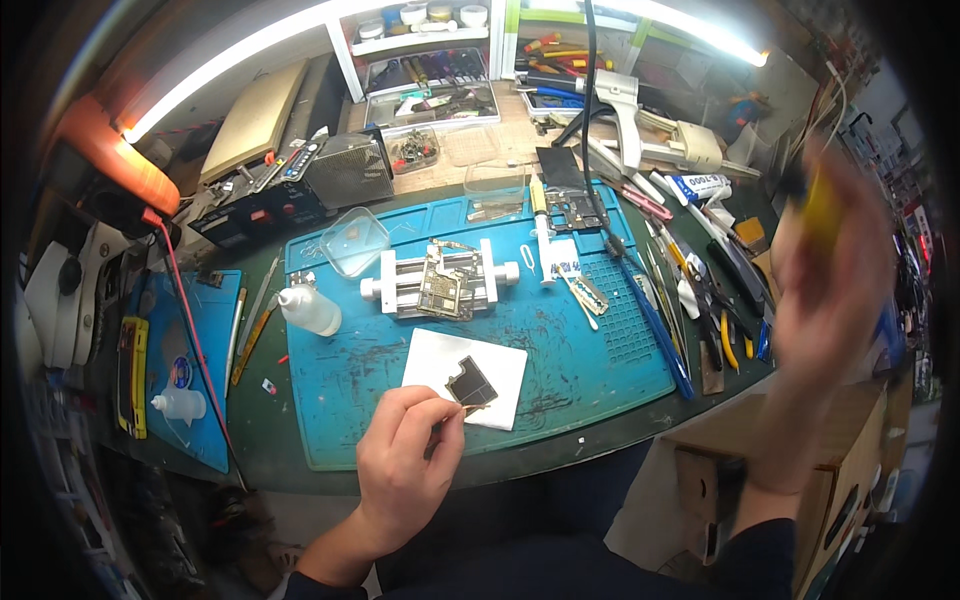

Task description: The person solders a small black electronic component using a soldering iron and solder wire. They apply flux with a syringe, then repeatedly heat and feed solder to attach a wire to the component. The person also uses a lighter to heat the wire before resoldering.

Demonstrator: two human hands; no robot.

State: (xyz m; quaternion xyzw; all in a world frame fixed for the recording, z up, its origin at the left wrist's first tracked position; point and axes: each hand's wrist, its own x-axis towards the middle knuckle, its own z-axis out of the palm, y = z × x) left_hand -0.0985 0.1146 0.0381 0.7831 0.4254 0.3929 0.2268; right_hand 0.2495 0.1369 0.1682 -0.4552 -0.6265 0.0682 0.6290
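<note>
My left hand (408,455) is closed in a pinch at the lower edge of a small dark circuit board (470,384), its fingertips meeting at the board's near corner. Beneath the board lies a white square pad (505,405). High on the right, my right hand (835,270) is smeared by motion. Its fingers seem closed around a yellow and dark thing (824,203) too blurred to name. Just beyond the pad, a metal clamp holder (395,290) grips another circuit board (448,285).
A blue work mat (350,410) covers the bench. White squeeze bottles (312,312) stand left. A syringe (543,235), cotton swab (590,314) and clear dish (354,243) lie beyond. Pliers (728,335) and tweezers crowd the right; a lamp (125,170) stands far left.
</note>
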